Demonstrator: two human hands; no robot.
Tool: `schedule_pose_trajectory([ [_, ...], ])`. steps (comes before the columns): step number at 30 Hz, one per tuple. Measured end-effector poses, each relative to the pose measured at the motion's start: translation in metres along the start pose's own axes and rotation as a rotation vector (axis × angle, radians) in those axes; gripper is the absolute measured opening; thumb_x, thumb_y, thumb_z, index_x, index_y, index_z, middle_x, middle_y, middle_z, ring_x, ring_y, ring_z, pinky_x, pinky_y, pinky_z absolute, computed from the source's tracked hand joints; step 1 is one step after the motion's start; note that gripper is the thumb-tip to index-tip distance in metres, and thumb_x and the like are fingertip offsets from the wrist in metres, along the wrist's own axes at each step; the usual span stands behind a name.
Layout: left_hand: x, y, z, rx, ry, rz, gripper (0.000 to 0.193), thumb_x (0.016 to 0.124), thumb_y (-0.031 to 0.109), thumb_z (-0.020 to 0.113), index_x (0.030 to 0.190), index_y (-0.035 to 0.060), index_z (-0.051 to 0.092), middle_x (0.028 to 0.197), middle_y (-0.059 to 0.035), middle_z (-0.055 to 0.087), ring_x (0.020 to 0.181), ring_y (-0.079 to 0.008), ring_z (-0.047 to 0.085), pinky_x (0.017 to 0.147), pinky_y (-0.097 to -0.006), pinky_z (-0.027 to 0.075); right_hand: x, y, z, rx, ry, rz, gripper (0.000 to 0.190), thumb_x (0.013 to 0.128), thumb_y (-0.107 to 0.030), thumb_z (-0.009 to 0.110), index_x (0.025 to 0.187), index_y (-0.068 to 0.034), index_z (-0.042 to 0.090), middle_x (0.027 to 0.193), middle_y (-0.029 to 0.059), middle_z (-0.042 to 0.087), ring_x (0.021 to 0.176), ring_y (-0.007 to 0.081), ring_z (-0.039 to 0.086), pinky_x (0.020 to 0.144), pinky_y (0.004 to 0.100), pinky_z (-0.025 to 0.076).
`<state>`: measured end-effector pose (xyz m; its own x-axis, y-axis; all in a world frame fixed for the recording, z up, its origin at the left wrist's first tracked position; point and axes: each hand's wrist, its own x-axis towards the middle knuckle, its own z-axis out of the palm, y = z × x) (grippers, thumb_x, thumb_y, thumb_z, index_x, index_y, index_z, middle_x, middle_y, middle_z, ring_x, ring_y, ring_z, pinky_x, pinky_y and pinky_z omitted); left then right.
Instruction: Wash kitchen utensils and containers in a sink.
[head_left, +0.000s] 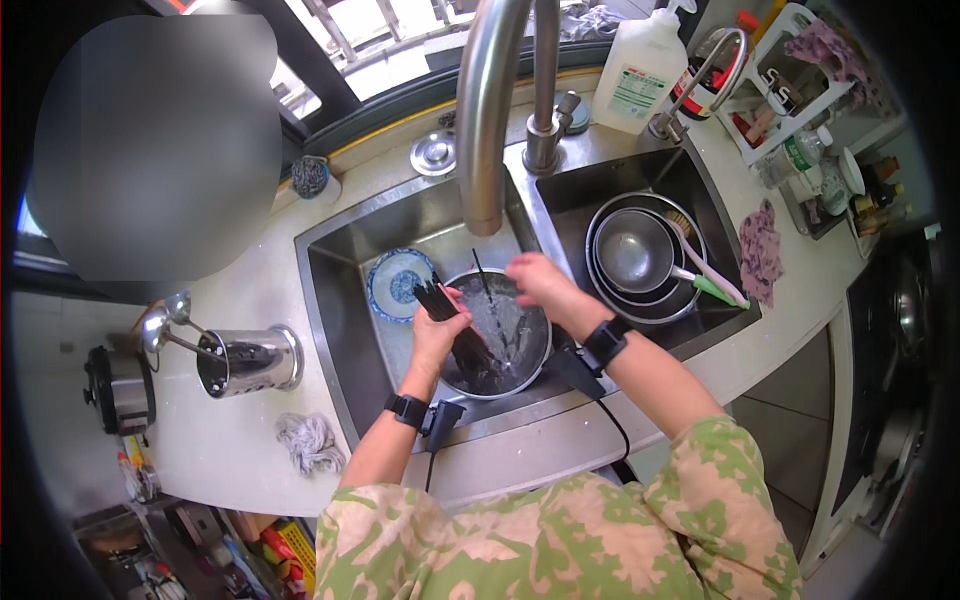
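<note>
My left hand (441, 330) grips a thick bundle of dark chopsticks (472, 349), tilted with its lower ends in a round metal basin (550, 330) of water. One loose chopstick (482, 274) leans up out of the basin, apart from the bundle. Over the basin's right side hovers my right hand (546, 289), blurred, fingers loosely bent and apart, with nothing visible in it. The basin stands in the left bowl of a steel double sink (337, 315). Behind and left of it lies a blue-and-white patterned plate (394, 281). The curved steel faucet (482, 150) hangs above.
In the right sink bowl sit nested metal bowls (592, 277) and a green-handled pan (634, 251). A perforated steel utensil holder (259, 362) with ladles lies left of the sink, near a grey rag (309, 442). A large pump bottle (639, 75) stands behind.
</note>
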<state>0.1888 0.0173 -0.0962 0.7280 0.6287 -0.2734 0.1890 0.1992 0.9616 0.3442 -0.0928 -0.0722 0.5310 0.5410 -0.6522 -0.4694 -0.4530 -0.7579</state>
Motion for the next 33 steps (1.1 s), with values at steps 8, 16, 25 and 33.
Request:
schedule_pose_trajectory([
  [8, -0.004, -0.005, -0.003, -0.05, -0.065, -0.05, 0.038, 0.065, 0.005, 0.068, 0.101, 0.0005, 0.056, 0.081, -0.0034, 0.06, 0.077, -0.0122, 0.057, 0.072, -0.0254, 0.045, 0.083, 0.072, 0.029, 0.037, -0.351, -0.095, 0.041, 0.086, -0.041, 0.046, 0.098, -0.005, 0.061, 0.084, 0.0058, 0.06, 0.07, 0.0141, 0.054, 0.065, 0.0276, 0.042],
  [16, 0.001, -0.025, 0.007, 0.172, 0.036, 0.208, 0.059, 0.075, 0.04, 0.065, 0.114, -0.0011, 0.049, 0.117, -0.0156, 0.04, 0.114, -0.0267, 0.039, 0.097, -0.0341, 0.03, 0.006, 0.033, 0.062, 0.234, -0.328, -0.144, 0.059, 0.088, -0.057, 0.033, 0.11, -0.007, 0.055, 0.105, 0.0053, 0.056, 0.098, 0.0153, 0.051, 0.088, 0.0272, 0.037],
  [25, 0.012, 0.008, 0.047, -0.209, 0.069, 0.087, 0.065, 0.089, 0.051, 0.035, 0.129, -0.0001, 0.032, 0.122, -0.0139, 0.044, 0.114, -0.0216, 0.04, 0.1, -0.0314, 0.027, -0.029, 0.03, 0.082, 0.441, -0.182, -0.392, 0.068, 0.089, -0.057, 0.024, 0.136, -0.007, 0.027, 0.132, 0.0082, 0.036, 0.121, 0.0168, 0.033, 0.101, 0.0279, 0.023],
  [33, -0.003, 0.006, 0.056, -0.114, 0.032, 0.015, 0.061, 0.091, 0.05, 0.031, 0.134, 0.0061, 0.026, 0.13, -0.0094, 0.034, 0.121, -0.0199, 0.03, 0.102, -0.0303, 0.021, -0.028, 0.038, 0.079, 0.37, -0.245, -0.389, 0.074, 0.086, -0.061, 0.026, 0.137, -0.007, 0.022, 0.139, 0.0081, 0.027, 0.127, 0.0172, 0.025, 0.105, 0.0302, 0.018],
])
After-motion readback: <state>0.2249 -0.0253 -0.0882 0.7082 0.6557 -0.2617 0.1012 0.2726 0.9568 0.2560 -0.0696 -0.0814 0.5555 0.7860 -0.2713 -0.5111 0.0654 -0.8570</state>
